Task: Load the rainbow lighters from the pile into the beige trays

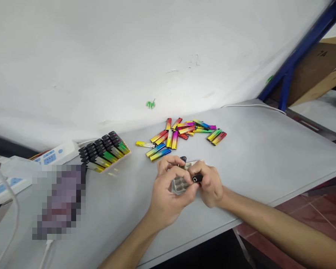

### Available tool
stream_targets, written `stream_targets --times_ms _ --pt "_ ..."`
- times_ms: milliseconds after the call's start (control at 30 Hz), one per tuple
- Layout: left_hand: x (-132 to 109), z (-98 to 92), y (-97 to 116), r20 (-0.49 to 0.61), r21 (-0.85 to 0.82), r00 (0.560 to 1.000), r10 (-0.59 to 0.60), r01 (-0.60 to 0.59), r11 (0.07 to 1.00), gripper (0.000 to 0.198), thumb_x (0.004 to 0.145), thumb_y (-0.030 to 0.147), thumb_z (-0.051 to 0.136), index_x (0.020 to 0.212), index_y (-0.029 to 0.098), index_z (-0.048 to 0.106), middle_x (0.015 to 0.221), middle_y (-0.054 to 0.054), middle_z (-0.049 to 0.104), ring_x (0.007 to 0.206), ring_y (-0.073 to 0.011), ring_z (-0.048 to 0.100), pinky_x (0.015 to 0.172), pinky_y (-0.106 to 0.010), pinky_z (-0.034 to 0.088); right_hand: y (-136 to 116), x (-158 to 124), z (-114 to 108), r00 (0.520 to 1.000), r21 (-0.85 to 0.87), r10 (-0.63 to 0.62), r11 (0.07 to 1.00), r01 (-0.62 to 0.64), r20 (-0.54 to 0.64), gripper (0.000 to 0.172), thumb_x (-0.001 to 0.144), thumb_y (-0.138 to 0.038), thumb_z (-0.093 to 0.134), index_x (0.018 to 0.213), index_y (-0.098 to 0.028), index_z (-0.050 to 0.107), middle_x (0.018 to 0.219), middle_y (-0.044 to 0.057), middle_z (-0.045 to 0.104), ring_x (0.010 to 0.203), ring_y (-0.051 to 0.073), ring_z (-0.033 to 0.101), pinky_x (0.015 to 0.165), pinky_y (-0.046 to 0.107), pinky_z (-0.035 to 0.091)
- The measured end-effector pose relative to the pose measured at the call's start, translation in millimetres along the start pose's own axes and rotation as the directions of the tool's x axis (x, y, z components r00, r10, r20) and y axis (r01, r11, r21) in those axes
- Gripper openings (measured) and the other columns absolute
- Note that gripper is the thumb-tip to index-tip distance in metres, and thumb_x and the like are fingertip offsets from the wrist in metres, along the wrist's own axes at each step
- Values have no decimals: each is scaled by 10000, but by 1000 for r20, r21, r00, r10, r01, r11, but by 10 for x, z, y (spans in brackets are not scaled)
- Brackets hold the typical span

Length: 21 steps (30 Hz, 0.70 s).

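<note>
Over a pale holder tray [179, 185] with rows of oval slots, both hands meet at one small lighter-like piece [197, 178] with a black, ringed end. My right hand [211, 186] is closed around it, its body hidden in the fingers. The thumb and forefinger of my left hand [169, 196] pinch toward the same black end. Another black-ended piece [183, 160] rises by the left hand's other fingertips; whether it is held or stands in the tray I cannot tell.
Shiny two-coloured cases [172, 139] lie loose by the wall. To the left stands a filled tray [116, 163] of black-topped pieces. Farther left are a blurred-out object [60, 201], white power strips [52, 155] and a cable [46, 254]. A blue frame [288, 80] rises at right.
</note>
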<state>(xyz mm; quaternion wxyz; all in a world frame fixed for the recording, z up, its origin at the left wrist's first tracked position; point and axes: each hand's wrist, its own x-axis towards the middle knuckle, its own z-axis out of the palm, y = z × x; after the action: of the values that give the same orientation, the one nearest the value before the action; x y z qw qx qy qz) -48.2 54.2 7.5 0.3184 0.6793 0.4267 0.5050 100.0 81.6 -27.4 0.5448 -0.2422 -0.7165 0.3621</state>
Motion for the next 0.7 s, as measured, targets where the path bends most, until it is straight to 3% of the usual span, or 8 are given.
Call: stream_targets --times_ms 100,167,233,333,400,533,700 --pt "62 -65 -15 -44 260 988 145 -129 957 169 778 269 734 869 245 594 1087 -48 513 1091 -211 495 953 -389 427 5 74 -56 956 121 290 951 -283 -43 604 958 -668 222 695 -211 517 494 -41 381 430 104 302 429 261 246" --pt "103 -123 -54 -64 436 964 258 -205 876 299 749 312 770 967 244 576 1104 -56 530 1096 -229 495 984 -422 402 53 136 -103 884 222 453 879 -422 -112 606 959 -644 252 592 -213 467 443 -50 304 415 100 245 426 264 204" --pt "132 -167 -122 -73 539 955 289 -206 817 421 742 336 777 1081 241 546 1158 -74 536 1124 -247 486 1009 -446 390 106 198 -146 816 306 558 811 -498 -152 558 953 -572 332 529 -219 416 409 -55 263 400 94 214 426 264 179" --pt "143 -174 -254 -76 553 978 192 -119 825 608 753 372 765 1264 237 464 1282 -107 498 1228 -270 445 1047 -459 391 128 278 -192 734 437 665 707 -556 -140 481 909 -468 397 495 -223 401 385 -60 242 376 83 167 414 256 133" --pt "139 -150 -340 -59 497 995 82 -42 867 698 767 393 749 1349 239 395 1346 -117 467 1277 -268 438 1057 -450 404 105 319 -207 704 496 695 667 -556 -145 443 877 -426 414 484 -221 401 375 -62 238 367 77 152 409 248 118" --pt "150 -105 -455 0 352 995 -105 98 931 740 771 386 740 1379 241 344 1322 -103 537 1197 -227 547 1013 -413 455 61 376 -227 679 551 706 655 -517 -201 434 855 -447 442 488 -217 403 360 -65 247 356 69 153 398 235 125" --pt "199 -111 -474 69 334 978 -198 165 928 631 757 345 746 1305 230 456 1187 -63 650 1104 -216 605 971 -393 474 82 408 -266 678 638 709 616 -461 -194 511 878 -565 441 510 -213 399 368 -76 243 356 63 136 390 226 126"
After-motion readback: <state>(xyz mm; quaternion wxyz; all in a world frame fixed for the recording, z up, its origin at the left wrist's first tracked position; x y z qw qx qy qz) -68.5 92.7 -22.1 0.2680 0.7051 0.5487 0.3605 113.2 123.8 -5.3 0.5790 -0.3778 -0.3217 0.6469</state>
